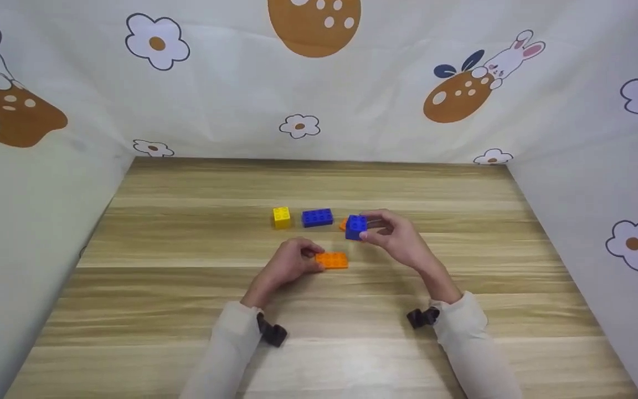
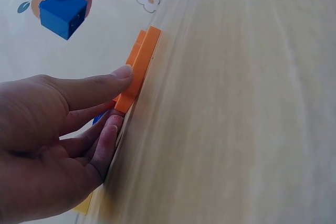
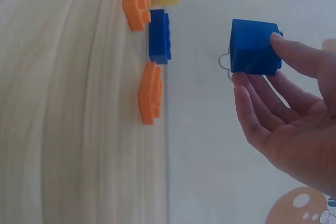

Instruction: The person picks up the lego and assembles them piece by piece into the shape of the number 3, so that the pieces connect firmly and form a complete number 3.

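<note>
Two blue bricks (image 1: 355, 226), two orange (image 1: 334, 260), one yellow (image 1: 282, 218)

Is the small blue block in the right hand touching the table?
No, the right wrist view shows the right hand holding the small blue block well away from the table.

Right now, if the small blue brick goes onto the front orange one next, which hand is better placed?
Probably your right hand: it holds the small blue brick, raised above the table. Your left hand grips the front orange brick by one end, so it seems better placed to steady that.
</note>
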Demonstrator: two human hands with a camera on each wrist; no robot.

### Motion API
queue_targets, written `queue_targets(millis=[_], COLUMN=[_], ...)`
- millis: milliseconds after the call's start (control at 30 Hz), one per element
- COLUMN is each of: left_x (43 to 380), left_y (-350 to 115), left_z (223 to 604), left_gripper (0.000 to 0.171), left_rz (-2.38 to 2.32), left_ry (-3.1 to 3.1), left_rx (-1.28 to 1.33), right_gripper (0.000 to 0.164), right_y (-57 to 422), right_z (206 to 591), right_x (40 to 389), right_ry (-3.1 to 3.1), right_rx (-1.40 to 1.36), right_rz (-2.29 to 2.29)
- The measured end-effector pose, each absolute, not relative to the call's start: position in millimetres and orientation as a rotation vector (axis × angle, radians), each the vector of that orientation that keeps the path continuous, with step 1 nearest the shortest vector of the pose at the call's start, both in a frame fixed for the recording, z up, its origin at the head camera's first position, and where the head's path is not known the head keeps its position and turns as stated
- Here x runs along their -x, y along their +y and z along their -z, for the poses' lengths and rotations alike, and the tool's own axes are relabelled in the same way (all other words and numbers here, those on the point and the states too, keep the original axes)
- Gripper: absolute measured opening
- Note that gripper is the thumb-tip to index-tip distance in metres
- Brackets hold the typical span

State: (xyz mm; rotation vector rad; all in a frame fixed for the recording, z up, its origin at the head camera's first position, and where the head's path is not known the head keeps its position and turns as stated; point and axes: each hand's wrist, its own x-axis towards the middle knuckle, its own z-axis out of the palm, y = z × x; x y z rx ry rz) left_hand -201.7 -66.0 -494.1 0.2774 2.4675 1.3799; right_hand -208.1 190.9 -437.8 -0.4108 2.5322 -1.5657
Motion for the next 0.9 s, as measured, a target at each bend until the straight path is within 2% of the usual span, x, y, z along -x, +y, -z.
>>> queue_targets(millis=[400, 900], left_x=[203, 203], left_y=[-66, -65], left_z=[494, 494], left_gripper=[0.030, 0.030], left_rz=[-1.386, -1.356], left_ry=[2.436, 2.453], left_rx=[-0.252, -0.258], right_gripper=[0.043, 0.039], right_y=[181, 176], right_z=[458, 462], right_x=[209, 206], right_ry=[2.379, 2.414], right_rx=[0.483, 0.506], right_rz=[1.464, 1.339])
